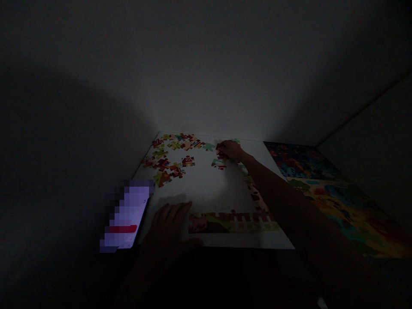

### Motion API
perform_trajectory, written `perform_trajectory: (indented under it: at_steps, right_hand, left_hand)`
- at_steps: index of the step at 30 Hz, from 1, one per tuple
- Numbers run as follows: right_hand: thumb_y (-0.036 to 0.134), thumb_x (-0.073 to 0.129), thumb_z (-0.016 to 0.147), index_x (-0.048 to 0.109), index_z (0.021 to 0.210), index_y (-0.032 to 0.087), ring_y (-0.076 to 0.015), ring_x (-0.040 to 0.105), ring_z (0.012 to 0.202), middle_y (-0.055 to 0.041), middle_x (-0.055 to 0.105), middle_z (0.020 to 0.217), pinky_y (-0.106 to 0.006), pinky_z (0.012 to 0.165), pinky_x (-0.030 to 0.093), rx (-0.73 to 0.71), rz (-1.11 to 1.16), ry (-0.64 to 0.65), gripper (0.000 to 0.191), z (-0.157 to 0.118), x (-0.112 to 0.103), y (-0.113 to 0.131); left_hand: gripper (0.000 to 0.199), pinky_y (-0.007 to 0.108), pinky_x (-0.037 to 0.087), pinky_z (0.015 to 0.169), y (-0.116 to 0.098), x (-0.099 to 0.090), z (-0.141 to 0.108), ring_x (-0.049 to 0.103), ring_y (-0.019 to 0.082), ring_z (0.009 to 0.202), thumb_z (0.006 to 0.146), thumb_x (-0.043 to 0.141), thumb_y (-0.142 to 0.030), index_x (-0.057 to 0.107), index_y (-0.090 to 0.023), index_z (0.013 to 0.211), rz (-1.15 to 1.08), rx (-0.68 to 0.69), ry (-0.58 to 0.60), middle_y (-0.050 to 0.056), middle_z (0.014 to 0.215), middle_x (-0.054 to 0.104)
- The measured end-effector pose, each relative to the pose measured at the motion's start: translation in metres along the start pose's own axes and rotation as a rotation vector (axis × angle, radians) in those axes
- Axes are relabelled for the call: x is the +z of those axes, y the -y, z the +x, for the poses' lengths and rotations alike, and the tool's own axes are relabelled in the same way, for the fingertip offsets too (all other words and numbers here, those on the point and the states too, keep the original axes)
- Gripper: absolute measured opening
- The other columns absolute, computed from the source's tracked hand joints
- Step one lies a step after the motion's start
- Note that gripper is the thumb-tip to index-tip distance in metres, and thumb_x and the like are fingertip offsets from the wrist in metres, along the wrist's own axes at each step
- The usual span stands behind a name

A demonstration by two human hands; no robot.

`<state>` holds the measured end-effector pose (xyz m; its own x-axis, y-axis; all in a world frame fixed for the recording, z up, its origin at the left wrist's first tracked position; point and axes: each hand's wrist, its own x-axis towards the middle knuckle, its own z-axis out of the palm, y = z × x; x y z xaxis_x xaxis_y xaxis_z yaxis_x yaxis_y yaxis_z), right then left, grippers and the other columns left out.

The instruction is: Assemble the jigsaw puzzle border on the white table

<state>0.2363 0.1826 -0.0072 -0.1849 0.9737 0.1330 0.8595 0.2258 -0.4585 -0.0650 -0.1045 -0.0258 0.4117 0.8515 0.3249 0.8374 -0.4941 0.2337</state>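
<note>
My right hand (233, 149) reaches to the far side of a white board (206, 189), its fingers closed at a dark red jigsaw puzzle piece (219, 148). Just below it lies a loose pale green and red puzzle piece (219, 163). My left hand (169, 223) rests at the near left of the board with its fingers stretched out. Beside those fingers begins a joined strip of puzzle pieces (222, 222) with a white fence pattern. A joined column (256, 196) rises from the strip's right end, partly hidden by my right forearm.
Several loose puzzle pieces (164, 165) lie scattered over the board's far left, among them one with a red barn (188, 161). A lit phone (128, 219) stands at the left edge. Colourful picture sheets (341, 201) lie to the right. Walls enclose the back; the light is dim.
</note>
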Motion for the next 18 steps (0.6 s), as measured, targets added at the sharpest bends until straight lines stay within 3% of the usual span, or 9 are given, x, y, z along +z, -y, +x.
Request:
perform_trajectory:
  at_steps: [5, 12, 18]
  right_hand:
    - [0.04, 0.069, 0.084, 0.075, 0.104, 0.022, -0.0259, 0.067, 0.092, -0.0087, 0.075, 0.1, -0.035, 0.082, 0.049, 0.004, -0.076, 0.017, 0.029, 0.005, -0.002, -0.003]
    - [0.037, 0.072, 0.08, 0.074, 0.103, 0.024, -0.0221, 0.066, 0.091, -0.0068, 0.074, 0.102, -0.033, 0.084, 0.05, -0.049, -0.055, 0.033, 0.027, 0.011, -0.003, -0.008]
    - [0.033, 0.082, 0.071, 0.068, 0.115, 0.018, -0.0257, 0.067, 0.096, -0.0132, 0.072, 0.105, -0.039, 0.088, 0.051, 0.066, 0.064, 0.011, 0.049, 0.016, -0.002, -0.013]
  left_hand:
    - [0.08, 0.047, 0.043, 0.104, -0.002, 0.001, 0.0, 0.056, 0.03, 0.118, 0.079, 0.062, -0.066, 0.043, -0.022, 0.143, -0.002, 0.021, -0.021, 0.01, 0.129, 0.063]
    - [0.079, 0.047, 0.046, 0.101, 0.0, -0.001, 0.0, 0.056, 0.031, 0.118, 0.081, 0.059, -0.067, 0.042, -0.023, 0.144, 0.034, 0.038, -0.026, 0.011, 0.127, 0.064]
    - [0.078, 0.045, 0.047, 0.1, 0.004, 0.0, 0.001, 0.058, 0.03, 0.116, 0.081, 0.059, -0.068, 0.043, -0.024, 0.144, 0.045, 0.076, -0.045, 0.009, 0.127, 0.064]
